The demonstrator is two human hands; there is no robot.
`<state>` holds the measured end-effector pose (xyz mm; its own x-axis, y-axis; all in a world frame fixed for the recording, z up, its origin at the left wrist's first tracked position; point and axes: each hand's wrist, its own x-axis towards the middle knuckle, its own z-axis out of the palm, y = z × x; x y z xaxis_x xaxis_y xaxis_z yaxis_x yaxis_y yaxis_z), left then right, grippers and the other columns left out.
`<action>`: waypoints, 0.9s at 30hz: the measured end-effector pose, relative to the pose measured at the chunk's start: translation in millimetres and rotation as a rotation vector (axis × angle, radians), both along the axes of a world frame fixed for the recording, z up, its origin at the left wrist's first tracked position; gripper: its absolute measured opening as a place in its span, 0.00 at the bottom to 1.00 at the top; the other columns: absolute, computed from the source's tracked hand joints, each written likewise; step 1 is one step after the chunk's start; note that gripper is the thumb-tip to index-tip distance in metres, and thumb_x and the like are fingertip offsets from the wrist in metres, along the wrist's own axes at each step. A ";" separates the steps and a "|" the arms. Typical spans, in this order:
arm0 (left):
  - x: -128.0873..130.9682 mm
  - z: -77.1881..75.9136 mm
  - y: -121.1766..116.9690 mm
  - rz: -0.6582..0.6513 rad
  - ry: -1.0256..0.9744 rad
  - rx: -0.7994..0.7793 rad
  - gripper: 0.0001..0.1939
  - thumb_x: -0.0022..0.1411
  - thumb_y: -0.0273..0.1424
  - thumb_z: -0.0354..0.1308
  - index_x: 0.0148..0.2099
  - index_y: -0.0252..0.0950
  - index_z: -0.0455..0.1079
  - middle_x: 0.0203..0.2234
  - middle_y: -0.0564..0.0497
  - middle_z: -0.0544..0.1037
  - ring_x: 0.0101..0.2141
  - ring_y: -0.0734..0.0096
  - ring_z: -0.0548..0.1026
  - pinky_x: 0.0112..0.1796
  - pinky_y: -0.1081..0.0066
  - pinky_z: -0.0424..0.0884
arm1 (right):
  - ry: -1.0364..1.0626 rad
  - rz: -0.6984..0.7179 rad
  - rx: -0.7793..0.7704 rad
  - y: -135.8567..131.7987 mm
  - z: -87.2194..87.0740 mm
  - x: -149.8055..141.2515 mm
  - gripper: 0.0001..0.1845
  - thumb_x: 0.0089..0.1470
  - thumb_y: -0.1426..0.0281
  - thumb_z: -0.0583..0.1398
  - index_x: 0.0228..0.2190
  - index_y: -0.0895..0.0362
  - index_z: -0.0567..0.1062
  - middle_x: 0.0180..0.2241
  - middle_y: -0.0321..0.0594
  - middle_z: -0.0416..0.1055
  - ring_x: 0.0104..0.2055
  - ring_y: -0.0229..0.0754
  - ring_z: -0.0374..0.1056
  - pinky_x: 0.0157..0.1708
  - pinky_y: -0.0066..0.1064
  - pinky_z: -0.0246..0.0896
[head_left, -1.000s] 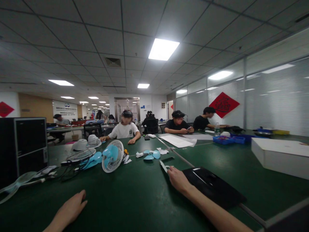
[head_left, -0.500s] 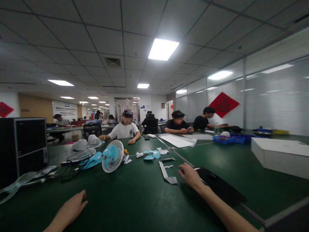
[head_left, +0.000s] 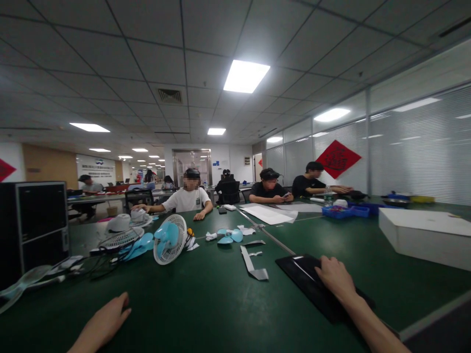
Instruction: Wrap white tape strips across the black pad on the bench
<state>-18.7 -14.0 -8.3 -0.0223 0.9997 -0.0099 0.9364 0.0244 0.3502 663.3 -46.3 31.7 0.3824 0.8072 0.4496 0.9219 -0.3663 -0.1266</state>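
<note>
My left hand (head_left: pixel 105 323) is over the green table at the lower left, fingers loosely extended and thumb apart, holding nothing. My right hand (head_left: pixel 336 279) is over a flat black panel (head_left: pixel 300 274) at the right, its fingers bent and reaching onto the panel's middle. The fingertips are partly hidden, and I see no lift of the panel. Left of the panel lies a bent silver-grey strip (head_left: pixel 252 264), with a smaller curved strip (head_left: pixel 254 243) and a white scrap (head_left: pixel 255 253) beside it.
A white fan grille with blue blades (head_left: pixel 171 239) stands left of centre, with a separate blue fan blade (head_left: pixel 230 236) behind the strips. At the far left is a black computer case (head_left: pixel 44 215). A white box (head_left: pixel 423 235) and blue trays (head_left: pixel 340 212) are at the right. Co-workers sit opposite.
My right hand has let go of the silver-grey strip, which now lies on the table, and has moved right onto the black panel. My left hand has stayed in place.
</note>
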 end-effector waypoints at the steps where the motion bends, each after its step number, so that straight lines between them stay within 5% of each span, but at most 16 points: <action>1: -0.7 -1.1 1.0 -0.002 0.006 0.007 0.17 0.56 0.39 0.47 0.44 0.36 0.65 0.44 0.42 0.75 0.43 0.58 0.74 0.41 0.63 0.69 | 0.017 -0.002 -0.018 0.2 0.0 2.6 0.13 0.55 0.69 0.54 0.35 0.64 0.74 0.38 0.57 0.72 0.41 0.56 0.68 0.38 0.40 0.59; 8: -8.8 -12.8 9.7 -0.028 0.015 0.047 0.17 0.56 0.38 0.48 0.44 0.35 0.65 0.43 0.41 0.75 0.41 0.59 0.75 0.39 0.65 0.69 | 0.112 0.024 -0.056 3.2 4.1 18.0 0.14 0.54 0.67 0.52 0.29 0.59 0.76 0.35 0.51 0.76 0.37 0.52 0.71 0.33 0.36 0.61; 14: 5.2 0.1 -3.1 -0.012 0.042 0.076 0.15 0.57 0.36 0.47 0.43 0.35 0.66 0.42 0.42 0.76 0.40 0.59 0.75 0.39 0.64 0.68 | 0.115 0.163 0.293 2.2 19.8 -1.6 0.22 0.57 0.62 0.48 0.40 0.62 0.75 0.41 0.53 0.74 0.44 0.52 0.68 0.46 0.39 0.59; 20: 18.1 15.7 -12.6 0.045 -0.017 0.038 0.16 0.57 0.38 0.48 0.44 0.36 0.68 0.43 0.44 0.75 0.42 0.58 0.73 0.40 0.64 0.69 | 0.259 0.589 0.280 -2.3 41.6 -92.0 0.19 0.56 0.62 0.52 0.40 0.58 0.75 0.41 0.48 0.72 0.45 0.49 0.66 0.49 0.38 0.57; 27: 58.4 43.6 -33.3 -0.098 -0.142 0.304 0.23 0.62 0.45 0.42 0.47 0.37 0.69 0.42 0.46 0.74 0.42 0.62 0.72 0.43 0.65 0.68 | 0.188 1.028 0.069 -2.9 40.6 -227.5 0.12 0.56 0.67 0.56 0.39 0.55 0.77 0.38 0.43 0.71 0.44 0.45 0.63 0.45 0.32 0.57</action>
<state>39.6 -47.3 35.3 0.0544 0.9548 0.2923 0.8705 -0.1887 0.4545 435.8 -49.3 72.3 -0.4053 0.7576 0.5117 0.7481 0.5965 -0.2906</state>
